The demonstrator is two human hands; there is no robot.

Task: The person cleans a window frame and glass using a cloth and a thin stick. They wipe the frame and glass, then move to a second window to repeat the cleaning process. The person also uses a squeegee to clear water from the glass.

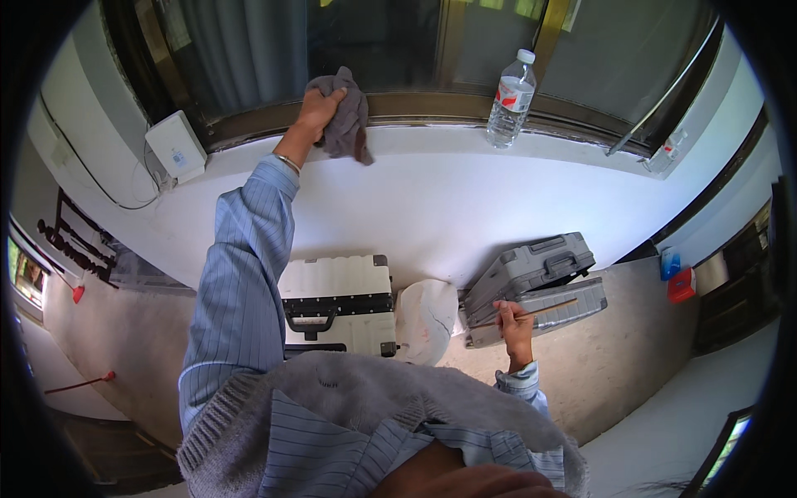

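Observation:
With my left arm stretched forward, my left hand [318, 112] is closed on a grey-brown cloth [349, 120] at the lower part of the brown window frame [415, 106]. The cloth hangs down over the white sill edge. My right hand [515, 325] is lower, in front of a grey hard-shell suitcase [531, 270]. Its fingers pinch a thin brown stick [548, 308] that points to the right; what kind of tool it is cannot be made out. A clear plastic bottle [508, 108] with a white cap stands upright on the sill, right of the cloth.
A white box-shaped device [176, 148] with cables is at the sill's left end. Below stand a white case [336, 290] with black trim and a pale bag [426, 319]. A thin metal rod [664, 91] leans at the window's right. Red and blue packages [681, 285] sit far right.

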